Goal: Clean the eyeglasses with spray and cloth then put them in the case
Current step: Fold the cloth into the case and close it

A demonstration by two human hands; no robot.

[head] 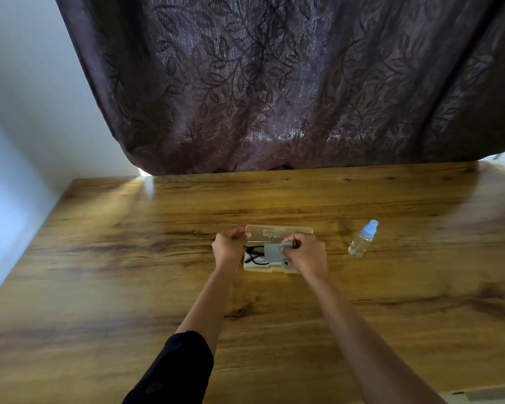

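A clear plastic eyeglass case [264,269] lies open on the wooden table [129,258], its lid [277,233] tilted up at the back. Black-framed eyeglasses [255,255] lie inside it, partly covered by a grey-blue cloth [273,252]. My left hand [230,246] sits at the case's left end with its fingers curled at the lid's left corner. My right hand [305,253] pinches the cloth over the right half of the case. A small clear spray bottle [362,240] with a light blue cap stands upright to the right of the case.
A dark brown leaf-patterned curtain [274,83] hangs behind the table's far edge. A pale wall [27,126] runs along the table's left side. A light-coloured object [490,393] shows at the bottom right corner.
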